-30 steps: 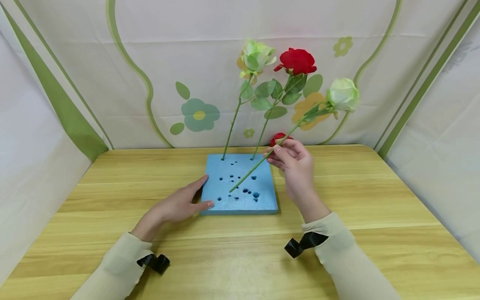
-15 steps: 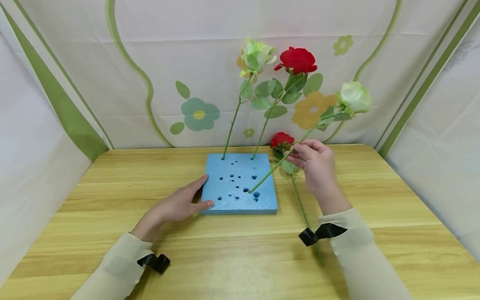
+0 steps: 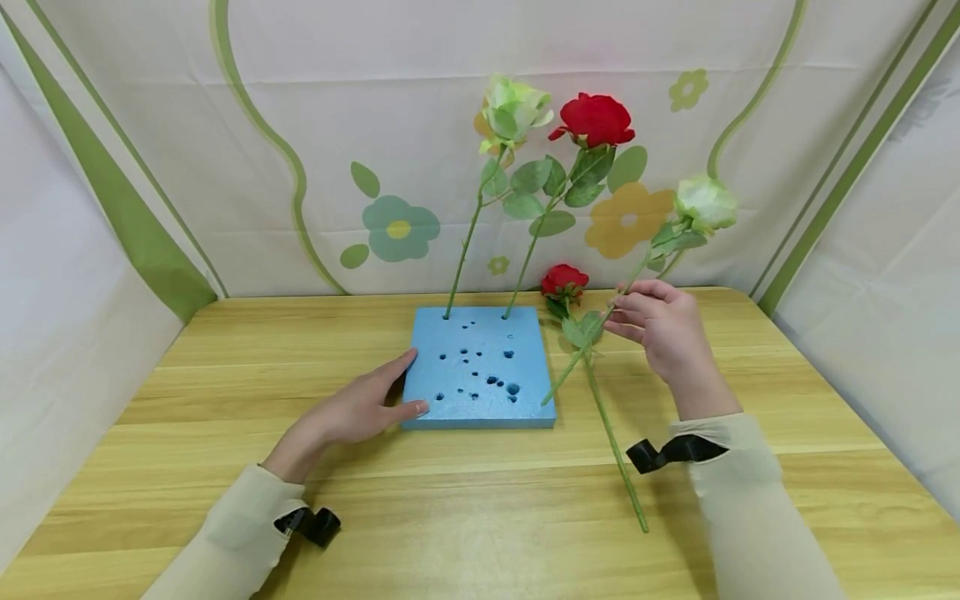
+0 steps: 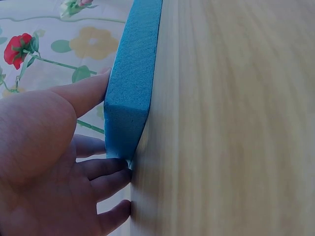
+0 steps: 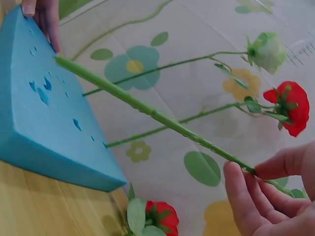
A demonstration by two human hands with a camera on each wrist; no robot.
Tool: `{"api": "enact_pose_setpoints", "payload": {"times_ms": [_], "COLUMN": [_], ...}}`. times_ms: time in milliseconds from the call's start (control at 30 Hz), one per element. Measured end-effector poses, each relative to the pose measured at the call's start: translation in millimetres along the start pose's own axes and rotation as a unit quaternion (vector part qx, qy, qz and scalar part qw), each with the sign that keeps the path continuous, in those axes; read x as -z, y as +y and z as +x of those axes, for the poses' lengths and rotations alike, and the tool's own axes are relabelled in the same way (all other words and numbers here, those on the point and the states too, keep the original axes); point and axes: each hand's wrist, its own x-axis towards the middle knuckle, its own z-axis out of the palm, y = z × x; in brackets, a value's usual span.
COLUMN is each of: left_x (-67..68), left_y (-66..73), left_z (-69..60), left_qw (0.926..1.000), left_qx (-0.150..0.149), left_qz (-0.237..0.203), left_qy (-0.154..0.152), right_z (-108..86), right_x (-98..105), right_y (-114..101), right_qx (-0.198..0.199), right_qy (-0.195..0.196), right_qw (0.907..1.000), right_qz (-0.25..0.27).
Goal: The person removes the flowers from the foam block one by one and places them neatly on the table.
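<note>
In the head view my right hand (image 3: 660, 329) pinches the stem of a pale green-white rose (image 3: 705, 204) between thumb and fingers. The rose slants, bloom up and right, its bare lower end above the right front part of a blue foam block (image 3: 480, 411). In the right wrist view the green stem (image 5: 152, 113) runs across, clear of the holes. My left hand (image 3: 363, 408) rests against the block's left side, thumb on its top near the front corner; the left wrist view shows fairly straight fingers (image 4: 106, 187) beside that corner. Another pale rose (image 3: 513, 112) and a red rose (image 3: 596, 121) stand in back holes.
A second red rose (image 3: 564, 282) lies on the wooden table (image 3: 465, 517) right of the block, its stem reaching toward the front beneath the held one. Several holes dot the block's top. A printed fabric curtain (image 3: 300, 125) hangs behind the table.
My right hand has moved right with the pale rose, its stem end shifting from over the block's middle to its right front edge. The lying red rose is uncovered. My left hand stays put.
</note>
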Motion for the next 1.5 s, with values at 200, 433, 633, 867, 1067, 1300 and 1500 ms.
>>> {"api": "enact_pose_setpoints", "payload": {"times_ms": [200,433,633,867,1067,1300,1500], "left_x": [-0.2,-0.2,-0.6,-1.3,-1.1,-0.5,-0.6], "left_y": [-0.5,-1.2,-1.6,0.6,2.1,1.4,0.9], "left_z": [0.1,0.2,0.8,2.3,1.4,-0.3,0.6], "left_qw": [1.0,1.0,1.0,1.0,1.0,1.0,1.0], "left_qx": [0.001,0.005,0.003,0.001,0.001,0.005,0.006], "left_qz": [0.001,-0.001,0.0,-0.003,-0.006,-0.004,-0.003], "left_qy": [0.0,0.0,0.0,0.0,0.001,0.001,0.0], "right_z": [5.9,10.5,14.5,17.5,21.8,25.9,28.5], "right_x": [21.9,40.8,52.6,66.9,74.9,78.9,80.3], "right_y": [-2.2,0.4,5.4,11.1,19.2,30.7,37.4], "right_qx": [-0.034,-0.071,-0.082,-0.093,-0.119,-0.144,-0.166], "right_qy": [-0.034,-0.085,-0.111,-0.125,-0.132,-0.134,-0.133], "right_qw": [0.9963,0.9821,0.973,0.9646,0.9599,0.9508,0.9428], "right_qz": [-0.071,-0.152,-0.185,-0.213,-0.217,-0.239,-0.257]}}
